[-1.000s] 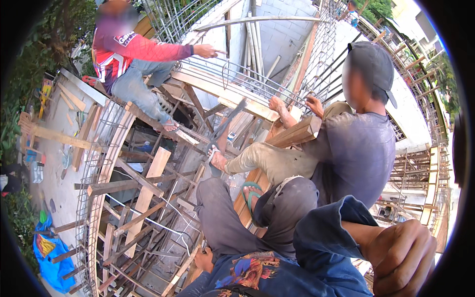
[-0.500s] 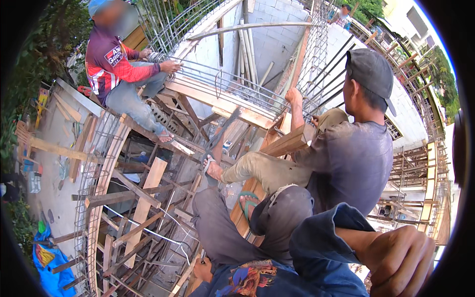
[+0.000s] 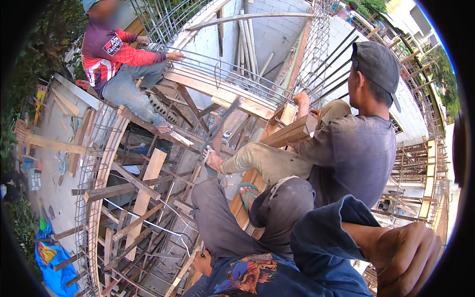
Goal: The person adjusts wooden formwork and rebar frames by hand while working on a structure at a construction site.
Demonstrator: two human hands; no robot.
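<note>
My right hand (image 3: 408,255) is raised close at the lower right, its sleeve rolled back at the wrist. Its fingers are curled in; whatever they may hold is hidden. Low in the middle, my left hand (image 3: 202,262) is closed at the edge of a wooden board (image 3: 184,273) beside my thigh. My bent knee (image 3: 284,208) in dark trousers stands between my hands and a co-worker (image 3: 356,138) in a dark cap, who sits just ahead on the right. That person's hand (image 3: 302,99) is raised by the steel bars, next to a thick timber (image 3: 289,134).
Another co-worker (image 3: 111,54) in red sleeves sits at the far left, hands on long steel bars (image 3: 217,67) above a plank form (image 3: 217,89). Below lie open gaps crossed by timber props (image 3: 141,198). A rebar cage (image 3: 86,198) curves down the left. Block walls (image 3: 272,34) stand beyond.
The whole view has shifted slightly. The red-sleeved co-worker's nearer hand has moved a little right along the bars. My right hand has drifted slightly right and stays curled.
</note>
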